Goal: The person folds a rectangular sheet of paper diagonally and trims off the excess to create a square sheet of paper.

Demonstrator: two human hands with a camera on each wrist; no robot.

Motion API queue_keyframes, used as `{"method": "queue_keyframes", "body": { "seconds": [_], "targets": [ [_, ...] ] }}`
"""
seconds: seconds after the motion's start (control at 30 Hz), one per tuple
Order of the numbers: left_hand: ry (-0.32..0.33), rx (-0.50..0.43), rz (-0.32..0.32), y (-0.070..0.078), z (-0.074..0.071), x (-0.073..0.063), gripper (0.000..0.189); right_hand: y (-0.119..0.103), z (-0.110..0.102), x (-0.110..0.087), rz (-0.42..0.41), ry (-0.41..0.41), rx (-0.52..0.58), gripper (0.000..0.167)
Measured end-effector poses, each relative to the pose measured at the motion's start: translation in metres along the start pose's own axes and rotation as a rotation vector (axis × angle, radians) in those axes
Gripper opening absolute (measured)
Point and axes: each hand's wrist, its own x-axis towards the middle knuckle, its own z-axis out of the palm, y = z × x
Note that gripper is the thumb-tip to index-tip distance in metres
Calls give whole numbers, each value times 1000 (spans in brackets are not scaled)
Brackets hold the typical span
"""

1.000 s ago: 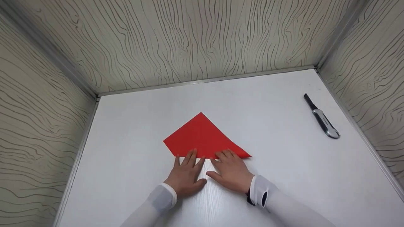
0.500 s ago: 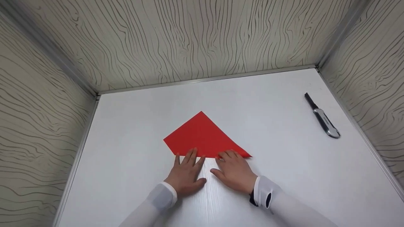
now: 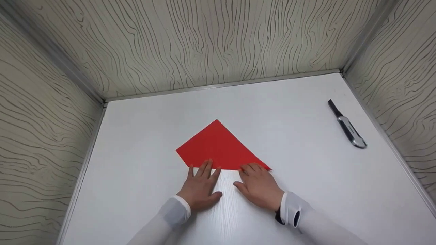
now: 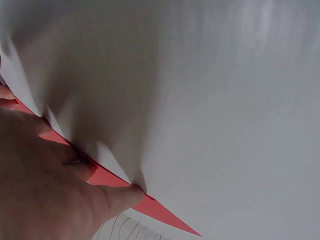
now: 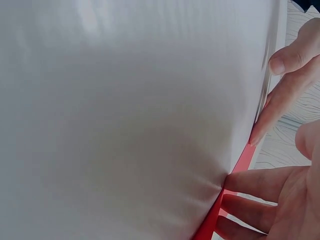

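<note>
A folded sheet of red paper [image 3: 218, 146] lies flat on the white table, its near edge straight and creased, one point facing away and a sharp corner at the right. My left hand [image 3: 201, 190] rests with spread fingers on the near edge, left of the middle. My right hand [image 3: 260, 187] presses its fingertips on the same edge close to the right corner, thumb held apart on the table side. In the left wrist view, the left hand [image 4: 55, 175] touches the red strip with its fingertips. The right wrist view shows the right hand [image 5: 280, 195] along the paper's edge.
A utility knife [image 3: 351, 131] with a grey and black handle lies at the right of the white table [image 3: 143, 126]. Wood-patterned panels [image 3: 218, 41] stand around the back and both sides, with metal strips along the table's edges.
My right hand has slid right along the near edge toward the sharp corner, and the paper's right side now lies flatter and straighter. The left hand has stayed in place.
</note>
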Motion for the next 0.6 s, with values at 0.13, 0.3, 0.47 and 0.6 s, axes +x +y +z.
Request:
{"method": "queue_keyframes", "body": {
  "seconds": [0.13, 0.3, 0.47, 0.6],
  "targets": [
    [2, -8, 3, -1, 0, 0, 90, 3, -1, -5, 6, 9, 17, 55],
    [3, -7, 1, -1, 0, -1, 91, 10, -2, -13, 17, 23, 24, 54],
    [1, -2, 8, -1, 0, -1, 91, 16, -4, -20, 42, 22, 25, 53],
    [7, 1, 16, -1, 1, 0, 89, 21, -5, -27, 57, 45, 41, 51]
  ]
}}
